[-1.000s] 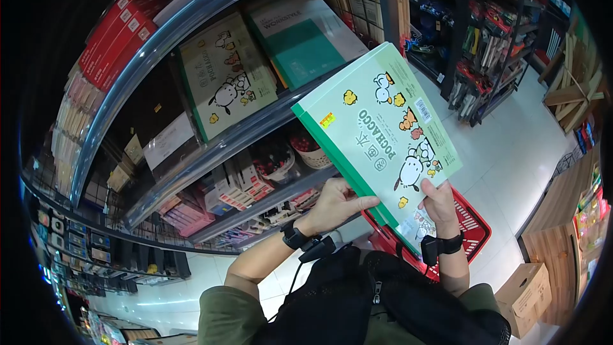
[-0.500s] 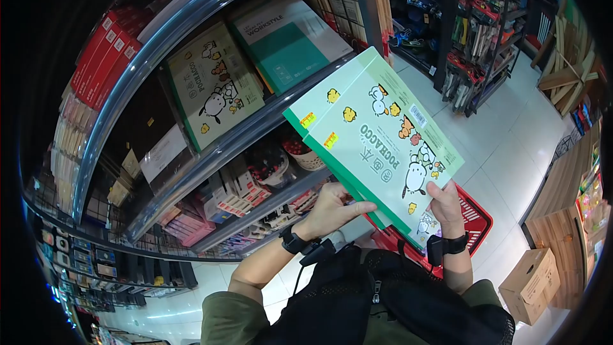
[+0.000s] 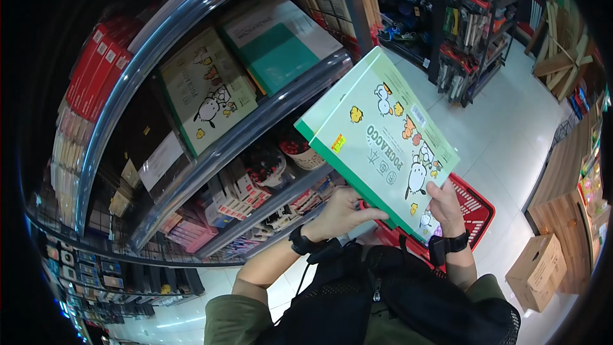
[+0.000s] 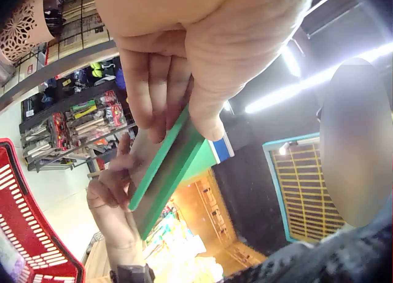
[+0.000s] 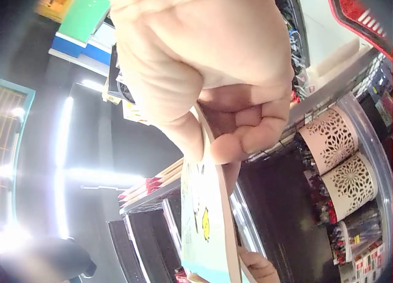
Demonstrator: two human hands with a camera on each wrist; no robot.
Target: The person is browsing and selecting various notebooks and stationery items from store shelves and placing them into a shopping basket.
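Left hand: the left hand point(image 3: 338, 214) is curled round the green spines, with the thumb on one side and the fingers on the other.
Right hand: the right hand point(image 3: 446, 207) is partly closed and pinches the books' edge, thumb upon the printed cover.
Held things: two Pochacco books point(image 3: 383, 144), tilted in the air, one over the other.
Shelf: the shelf point(image 3: 255, 117) carries a similar book point(image 3: 207, 99).
Basket: the red basket point(image 3: 483, 207) is below the books, partly hidden.
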